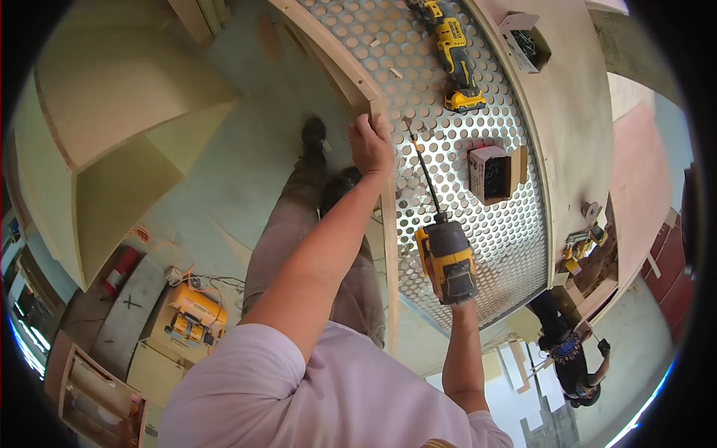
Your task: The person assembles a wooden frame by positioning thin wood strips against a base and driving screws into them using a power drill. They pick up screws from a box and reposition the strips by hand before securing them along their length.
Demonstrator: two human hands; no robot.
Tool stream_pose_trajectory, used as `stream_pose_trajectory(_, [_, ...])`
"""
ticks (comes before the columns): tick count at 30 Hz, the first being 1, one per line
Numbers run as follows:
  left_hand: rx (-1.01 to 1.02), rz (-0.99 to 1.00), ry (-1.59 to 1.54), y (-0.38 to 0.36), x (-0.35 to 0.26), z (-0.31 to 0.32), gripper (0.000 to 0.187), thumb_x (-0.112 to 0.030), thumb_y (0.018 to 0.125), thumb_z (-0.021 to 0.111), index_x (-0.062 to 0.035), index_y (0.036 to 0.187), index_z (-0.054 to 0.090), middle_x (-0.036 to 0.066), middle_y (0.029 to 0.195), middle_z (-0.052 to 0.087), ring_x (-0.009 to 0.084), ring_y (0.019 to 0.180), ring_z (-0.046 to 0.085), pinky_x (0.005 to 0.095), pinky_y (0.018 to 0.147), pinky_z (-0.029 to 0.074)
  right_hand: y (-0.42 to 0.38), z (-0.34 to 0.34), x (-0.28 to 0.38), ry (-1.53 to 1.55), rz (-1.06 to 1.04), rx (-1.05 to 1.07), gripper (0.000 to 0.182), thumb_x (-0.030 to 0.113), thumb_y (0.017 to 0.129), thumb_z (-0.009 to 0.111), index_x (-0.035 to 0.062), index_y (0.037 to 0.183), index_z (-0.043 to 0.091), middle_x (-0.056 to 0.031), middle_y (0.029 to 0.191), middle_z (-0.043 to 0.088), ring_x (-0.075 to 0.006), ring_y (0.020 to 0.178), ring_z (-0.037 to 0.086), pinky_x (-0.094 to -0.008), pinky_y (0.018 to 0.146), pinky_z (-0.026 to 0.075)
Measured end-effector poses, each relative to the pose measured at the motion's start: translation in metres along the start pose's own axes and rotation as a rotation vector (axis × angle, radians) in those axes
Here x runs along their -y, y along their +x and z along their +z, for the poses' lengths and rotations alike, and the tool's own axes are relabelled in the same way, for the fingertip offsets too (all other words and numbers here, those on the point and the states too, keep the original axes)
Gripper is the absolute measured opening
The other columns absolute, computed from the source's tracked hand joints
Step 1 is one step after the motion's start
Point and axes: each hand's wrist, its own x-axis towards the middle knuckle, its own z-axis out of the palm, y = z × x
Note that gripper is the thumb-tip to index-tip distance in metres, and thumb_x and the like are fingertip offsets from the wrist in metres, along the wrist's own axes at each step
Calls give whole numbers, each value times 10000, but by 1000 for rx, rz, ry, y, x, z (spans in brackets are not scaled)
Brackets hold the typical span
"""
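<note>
- The right hand [461, 302] is wrapped tight around a yellow and black drill [447, 260]; its long bit reaches up to the corner of the wooden board [388, 224].
- The left hand [371, 143] is clamped over that board's top end, at the edge of the perforated metal surface [508, 231].
- On the surface: one second yellow power tool [452, 52] and two open boxes [491, 173], one more [526, 41] near the far rim.

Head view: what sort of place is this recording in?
Most likely a woodworking or fabrication workshop. A perforated metal workbench carries a yellow power tool and open boxes of screws, and the right hand holds a yellow cordless driver.
</note>
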Motion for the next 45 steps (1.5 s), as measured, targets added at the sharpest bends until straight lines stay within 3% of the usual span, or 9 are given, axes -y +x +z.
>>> stream_pose_trajectory(2, [11,-19,-1,0,2,2,411,-437,998,594,-117,1242,509,204,1140,572,452,1043,606,557,804,527,5,-1,-4,-89,-41,47,218,119,1033,574,69,1239,622,9,927,697,-72,766,663,-237,667,566])
stream_pose_trajectory(6, [46,-36,-19,2,-2,-3,514,-440,930,698,-111,1266,491,207,1167,557,462,1049,603,558,816,529,31,-8,23,-63,-68,135,345,169,888,734,46,1194,635,-48,982,701,-158,811,692,-295,726,568])
stream_pose_trajectory(8, [63,-61,-34,3,0,0,582,-430,888,759,-104,1280,479,213,1186,542,464,1055,601,555,829,530,42,-9,33,-108,-73,140,481,154,736,823,32,1163,640,-105,991,699,-259,845,711,-342,768,566])
stream_pose_trajectory(14, [-100,-59,-57,2,-5,0,820,-412,803,850,-59,1375,380,245,1284,465,450,1148,575,528,898,529,58,-9,54,-64,-54,142,432,108,752,799,39,1153,652,-124,1033,694,-291,882,718,-347,783,568])
stream_pose_trajectory(20, [80,-220,-123,5,-10,-8,914,-453,768,866,-62,1415,353,235,1358,452,447,1229,541,525,948,513,66,-9,50,-142,-135,153,430,83,739,791,33,1145,658,-141,1061,693,-318,909,717,-354,804,569])
stream_pose_trajectory(45, [113,-226,-115,5,-8,-8,924,-482,783,839,-80,1433,320,213,1386,451,451,1196,575,523,909,541,72,-13,68,-127,-97,195,443,45,730,793,23,1148,650,-128,1062,703,-301,912,721,-347,807,570])
